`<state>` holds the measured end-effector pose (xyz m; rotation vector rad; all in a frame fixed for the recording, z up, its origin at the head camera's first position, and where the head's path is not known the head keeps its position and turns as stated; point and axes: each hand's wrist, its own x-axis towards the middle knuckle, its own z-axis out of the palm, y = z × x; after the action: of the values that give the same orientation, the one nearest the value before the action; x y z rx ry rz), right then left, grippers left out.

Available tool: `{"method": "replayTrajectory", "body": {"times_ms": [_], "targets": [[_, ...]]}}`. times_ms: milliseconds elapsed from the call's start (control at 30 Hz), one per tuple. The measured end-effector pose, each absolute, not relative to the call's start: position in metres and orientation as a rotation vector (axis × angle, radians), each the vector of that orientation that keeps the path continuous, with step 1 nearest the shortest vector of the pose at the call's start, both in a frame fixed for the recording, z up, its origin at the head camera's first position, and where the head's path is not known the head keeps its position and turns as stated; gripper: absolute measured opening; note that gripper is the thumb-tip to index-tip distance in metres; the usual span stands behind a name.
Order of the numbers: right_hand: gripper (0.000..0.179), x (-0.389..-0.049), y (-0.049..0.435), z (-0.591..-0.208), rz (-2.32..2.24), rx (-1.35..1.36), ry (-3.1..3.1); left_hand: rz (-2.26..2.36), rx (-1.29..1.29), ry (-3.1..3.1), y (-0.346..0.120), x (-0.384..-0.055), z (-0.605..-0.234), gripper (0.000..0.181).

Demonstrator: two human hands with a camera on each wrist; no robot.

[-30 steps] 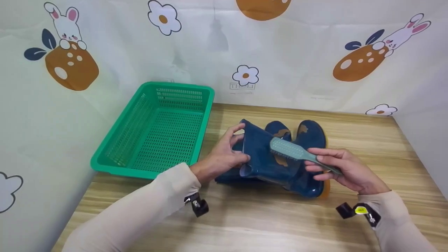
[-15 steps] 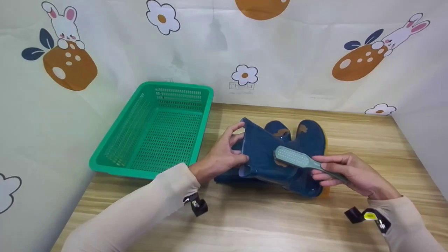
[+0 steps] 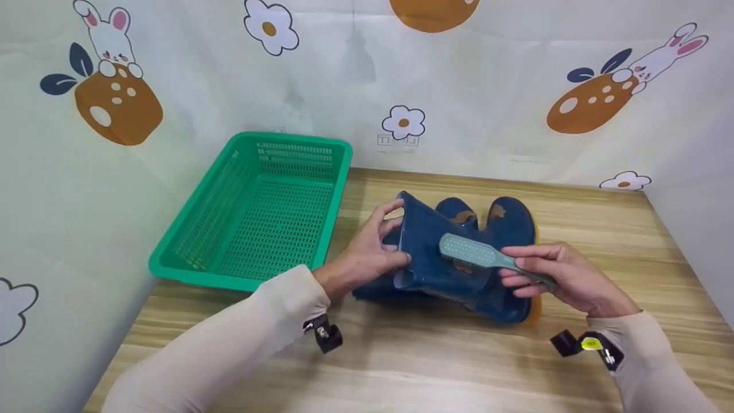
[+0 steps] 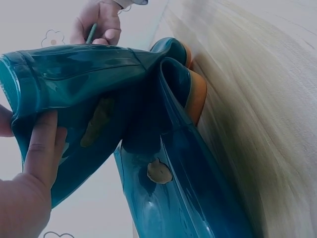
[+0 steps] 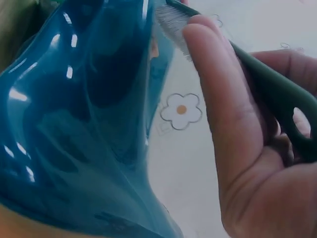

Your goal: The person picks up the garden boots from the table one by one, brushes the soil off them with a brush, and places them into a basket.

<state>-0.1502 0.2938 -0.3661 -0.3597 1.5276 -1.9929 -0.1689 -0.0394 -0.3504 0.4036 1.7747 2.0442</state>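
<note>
A shiny blue rain boot (image 3: 424, 229) with brown patches lies tilted over a second blue boot (image 4: 178, 198). My left hand (image 3: 373, 249) grips its top opening, thumb on the near side and fingers at the far rim. In my right hand (image 3: 565, 275) is the handle of a pale green scrub brush (image 3: 470, 250), its bristles facing the boot's shaft over a brown patch. The right wrist view shows the bristles (image 5: 173, 22) right at the boot's surface. Much of the lower boot is hidden under the upper one.
A green perforated plastic basket (image 3: 338, 195) stands to the left on the wood-grain table (image 3: 413, 355). Behind the table hangs a pale wall covering (image 3: 481, 115) printed with rabbits and flowers.
The brush slid right and toward me along the boot's shaft, then back left and away. My left hand keeps its grip on the boot's rim.
</note>
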Motion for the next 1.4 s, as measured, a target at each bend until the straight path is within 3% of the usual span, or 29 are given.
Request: {"method": "replayTrajectory", "body": {"times_ms": [300,767,1133,1400], "targets": [[0.033,-0.147,0.308,-0.375,-1.985,-0.219,1.565,2.074,0.422,1.745,-0.043,-0.168,-0.354,0.085],[0.036,-0.153,0.295,-0.369,-2.035,-0.359,1.474,2.055,0.398,1.764,-0.044,-0.168,-0.351,0.084],[0.031,-0.148,0.305,-0.378,-1.970,-0.211,1.600,2.094,0.390,1.689,-0.045,-0.167,-0.357,0.086],[0.037,-0.149,0.303,-0.365,-2.054,-0.341,1.545,2.091,0.421,1.705,-0.041,-0.167,-0.353,0.084]]}}
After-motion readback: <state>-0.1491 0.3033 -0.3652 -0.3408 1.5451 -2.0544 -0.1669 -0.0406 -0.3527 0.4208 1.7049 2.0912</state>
